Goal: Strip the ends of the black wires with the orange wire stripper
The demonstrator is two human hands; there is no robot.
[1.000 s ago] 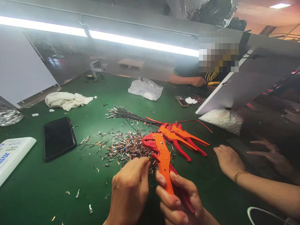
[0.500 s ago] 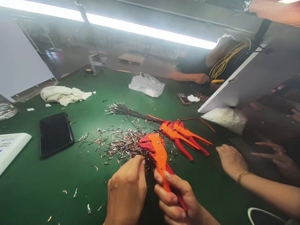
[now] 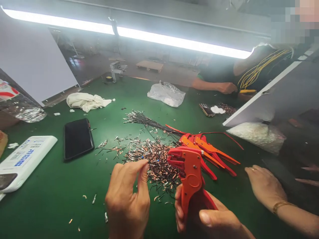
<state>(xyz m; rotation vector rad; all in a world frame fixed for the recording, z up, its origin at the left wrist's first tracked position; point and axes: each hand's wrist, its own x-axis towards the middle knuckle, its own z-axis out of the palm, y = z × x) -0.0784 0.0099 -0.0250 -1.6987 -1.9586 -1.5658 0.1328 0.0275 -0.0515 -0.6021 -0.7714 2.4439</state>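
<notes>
My right hand (image 3: 206,217) is wrapped round the handles of an orange and red wire stripper (image 3: 191,176), held with its jaws up and facing left. To the left, my left hand (image 3: 128,199) has thumb and forefinger pinched together, apart from the jaws; whatever is between the fingertips, if anything, I cannot make out. Beyond both hands spreads a pile of cut wire ends (image 3: 154,156) with copper and silver bits. Behind it lies a bundle of black wires (image 3: 149,122) with stripped, silvery tips. Two more wire strippers (image 3: 206,147) rest on the green table (image 3: 57,212).
A black phone (image 3: 78,139) and a white device (image 3: 30,159) lie left. Farther back are a white cloth (image 3: 87,101) and a clear plastic bag (image 3: 166,94). At right, another person's hand (image 3: 266,186) rests near a filled bag (image 3: 256,136). A second person's arm (image 3: 219,87) reaches in behind.
The view has swung left, so the scene sits farther right. My left hand has drawn away from the stripper's jaws. My right hand has turned the stripper more upright.
</notes>
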